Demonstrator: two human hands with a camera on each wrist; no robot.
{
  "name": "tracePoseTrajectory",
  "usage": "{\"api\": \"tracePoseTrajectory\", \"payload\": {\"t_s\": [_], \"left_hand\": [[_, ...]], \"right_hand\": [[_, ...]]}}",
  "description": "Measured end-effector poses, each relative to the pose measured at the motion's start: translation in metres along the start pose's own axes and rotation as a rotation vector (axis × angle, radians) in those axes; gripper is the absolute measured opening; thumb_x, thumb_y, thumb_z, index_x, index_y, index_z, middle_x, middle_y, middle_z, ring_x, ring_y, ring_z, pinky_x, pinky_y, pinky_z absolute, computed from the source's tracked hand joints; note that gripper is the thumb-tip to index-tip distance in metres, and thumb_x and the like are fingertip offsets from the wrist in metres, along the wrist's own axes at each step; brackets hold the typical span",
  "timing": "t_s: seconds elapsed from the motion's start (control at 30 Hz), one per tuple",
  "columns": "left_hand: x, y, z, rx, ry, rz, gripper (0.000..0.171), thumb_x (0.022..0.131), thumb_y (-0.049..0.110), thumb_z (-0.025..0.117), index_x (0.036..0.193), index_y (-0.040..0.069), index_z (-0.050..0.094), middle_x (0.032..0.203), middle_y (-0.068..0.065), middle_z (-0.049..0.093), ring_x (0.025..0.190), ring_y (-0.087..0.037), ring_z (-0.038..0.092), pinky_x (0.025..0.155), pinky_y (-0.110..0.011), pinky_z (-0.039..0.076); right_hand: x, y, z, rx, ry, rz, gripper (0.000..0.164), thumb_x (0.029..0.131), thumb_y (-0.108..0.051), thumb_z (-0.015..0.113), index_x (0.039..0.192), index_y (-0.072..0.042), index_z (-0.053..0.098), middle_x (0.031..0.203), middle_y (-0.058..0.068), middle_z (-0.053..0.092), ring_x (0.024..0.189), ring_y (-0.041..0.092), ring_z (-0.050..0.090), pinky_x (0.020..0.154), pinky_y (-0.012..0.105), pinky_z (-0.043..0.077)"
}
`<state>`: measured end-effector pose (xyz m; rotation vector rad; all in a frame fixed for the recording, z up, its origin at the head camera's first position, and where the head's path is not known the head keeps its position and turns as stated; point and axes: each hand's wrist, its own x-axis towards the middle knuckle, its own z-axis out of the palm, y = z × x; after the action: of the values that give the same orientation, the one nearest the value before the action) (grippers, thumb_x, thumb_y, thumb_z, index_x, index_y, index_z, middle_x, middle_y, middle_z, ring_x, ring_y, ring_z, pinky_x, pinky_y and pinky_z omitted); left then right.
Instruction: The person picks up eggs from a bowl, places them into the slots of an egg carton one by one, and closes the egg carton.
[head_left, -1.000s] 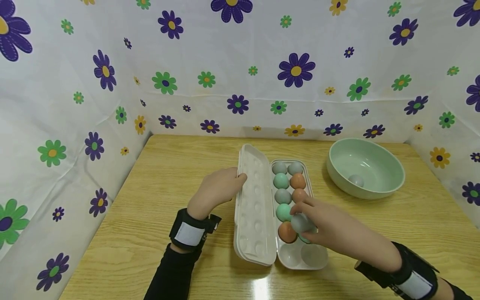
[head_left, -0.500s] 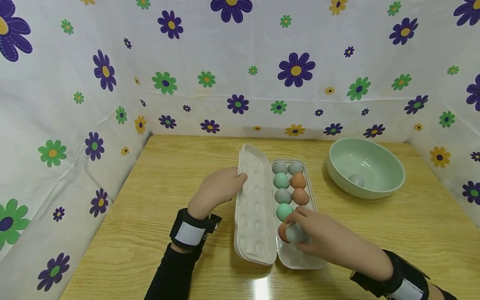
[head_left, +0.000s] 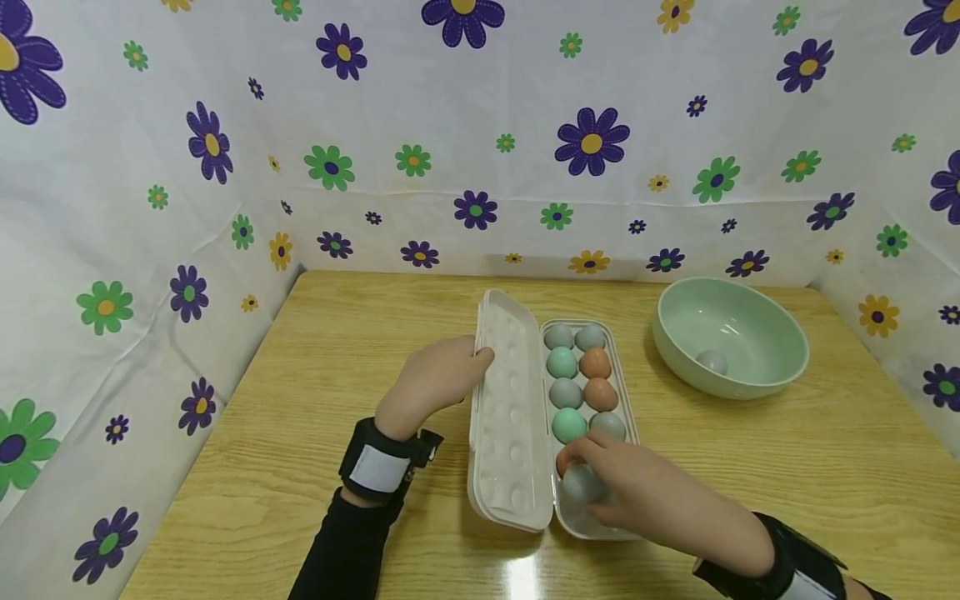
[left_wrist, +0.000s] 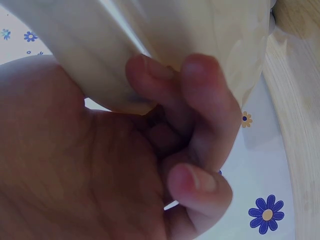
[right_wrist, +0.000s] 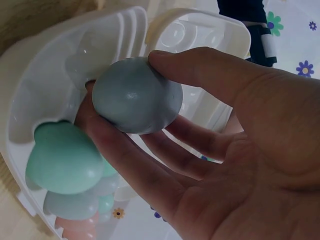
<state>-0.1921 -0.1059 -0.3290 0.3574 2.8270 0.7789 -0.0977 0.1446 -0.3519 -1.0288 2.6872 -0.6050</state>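
My left hand (head_left: 435, 379) grips the raised lid (head_left: 513, 417) of a white plastic egg box by its left edge; in the left wrist view its fingers curl against the pale plastic. My right hand (head_left: 648, 492) pinches a grey-blue egg (right_wrist: 137, 95) between thumb and fingers, above the near end of the box's tray (head_left: 588, 532). Two rows of eggs fill the far pockets: grey ones, mint ones (head_left: 568, 425) and brown ones (head_left: 600, 394). Just under the right fingers a brown egg is mostly covered. A mint egg (right_wrist: 65, 157) beside the hand shows in the right wrist view.
A pale green bowl (head_left: 705, 382) stands at the back right of the wooden table (head_left: 360, 333), with one grey egg (head_left: 712, 361) inside. Flower-printed cloth (head_left: 420, 100) walls the table at the back and both sides.
My right hand has brought the grey-blue egg toward the near end of the tray, uncovering a brown and a grey egg behind it. My left hand stays on the lid.
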Motion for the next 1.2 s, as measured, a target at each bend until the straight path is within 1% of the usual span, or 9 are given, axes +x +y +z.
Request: {"api": "tracePoseTrajectory", "payload": {"t_s": [0.2,0.37,0.5,0.67,0.87,1.07,1.2], "left_hand": [[0.0,0.0,0.0,0.007,0.003,0.0,0.038,0.096,0.036,0.029,0.074,0.017,0.054,0.062,-0.001,0.048,0.053,-0.019,0.046,0.045,-0.031,0.032],[0.0,0.0,0.0,0.012,0.008,-0.002,0.037,0.096,0.036,0.03,0.073,0.016,0.052,0.062,-0.001,0.048,0.052,-0.019,0.045,0.045,-0.031,0.031],[0.0,0.001,0.0,0.01,0.005,-0.007,0.037,0.096,0.036,0.03,0.074,0.016,0.052,0.061,-0.001,0.047,0.051,-0.019,0.045,0.044,-0.03,0.031],[-0.001,0.001,-0.001,0.008,0.0,-0.009,0.037,0.096,0.036,0.029,0.075,0.016,0.054,0.061,-0.001,0.048,0.051,-0.018,0.046,0.044,-0.03,0.031],[0.0,0.002,0.0,0.018,0.001,-0.012,0.037,0.096,0.036,0.03,0.075,0.016,0.054,0.062,-0.001,0.048,0.052,-0.019,0.046,0.045,-0.031,0.031],[-0.001,0.002,-0.001,0.016,0.001,-0.021,0.038,0.096,0.036,0.03,0.074,0.015,0.053,0.062,-0.001,0.046,0.052,-0.019,0.044,0.045,-0.031,0.03],[-0.001,0.002,0.0,0.018,0.003,-0.019,0.038,0.096,0.036,0.03,0.073,0.015,0.053,0.061,-0.001,0.046,0.052,-0.018,0.044,0.045,-0.031,0.029]], "right_hand": [[-0.001,-0.001,0.005,-0.014,0.017,-0.016,0.05,0.066,-0.011,0.077,0.108,-0.017,0.05,0.101,-0.009,0.051,0.082,0.005,0.049,0.073,0.028,0.048],[-0.002,0.0,0.008,-0.02,0.024,-0.044,0.046,0.069,-0.013,0.076,0.106,-0.018,0.05,0.098,-0.011,0.049,0.079,0.005,0.047,0.07,0.025,0.046],[-0.002,0.0,0.012,-0.032,0.022,-0.052,0.043,0.071,-0.018,0.075,0.104,-0.018,0.047,0.094,-0.011,0.047,0.078,0.005,0.046,0.069,0.025,0.045],[-0.002,0.0,0.015,-0.042,0.016,-0.047,0.046,0.069,-0.019,0.077,0.101,-0.018,0.044,0.089,-0.01,0.046,0.076,0.006,0.044,0.066,0.023,0.043],[0.0,0.001,0.018,-0.071,0.009,-0.066,0.048,0.066,-0.017,0.078,0.098,-0.018,0.043,0.09,-0.011,0.042,0.077,0.006,0.044,0.066,0.022,0.042],[-0.001,0.002,0.019,-0.118,0.017,-0.115,0.044,0.065,-0.017,0.079,0.097,-0.019,0.049,0.095,-0.012,0.042,0.082,0.006,0.045,0.069,0.024,0.045],[-0.002,0.003,0.018,-0.133,-0.001,-0.122,0.04,0.066,-0.018,0.079,0.097,-0.019,0.054,0.097,-0.012,0.043,0.084,0.006,0.045,0.07,0.025,0.046]]}}
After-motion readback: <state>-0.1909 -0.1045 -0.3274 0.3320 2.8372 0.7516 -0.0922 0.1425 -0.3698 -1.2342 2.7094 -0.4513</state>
